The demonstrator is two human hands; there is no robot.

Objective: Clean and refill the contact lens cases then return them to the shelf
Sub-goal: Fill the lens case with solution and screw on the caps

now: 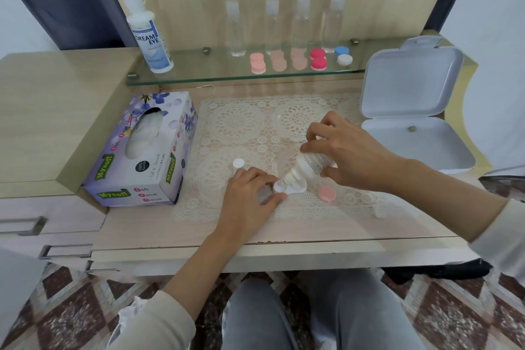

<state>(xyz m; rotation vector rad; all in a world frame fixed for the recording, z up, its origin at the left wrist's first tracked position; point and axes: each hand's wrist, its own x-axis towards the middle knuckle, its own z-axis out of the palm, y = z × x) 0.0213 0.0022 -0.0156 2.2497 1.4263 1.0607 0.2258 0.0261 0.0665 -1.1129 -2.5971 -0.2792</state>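
Note:
My right hand (349, 150) grips a small white solution bottle (309, 166), tipped nozzle-down over an open white lens case (292, 187) on the lace mat. My left hand (250, 193) pinches the left end of that case between thumb and fingers. A loose pink cap (327, 194) lies just right of the case, and a small white cap (238, 163) lies behind my left hand. On the glass shelf (199, 77) stand several closed lens cases in pink, peach and red, plus a blue-and-white one (343, 55).
A large Dream Eye bottle (149, 37) and several clear bottles stand on the shelf. A purple tissue box (147, 148) lies left of the lace mat (241, 122). An open white plastic box (412, 111) sits at the right. Drawers are at the left.

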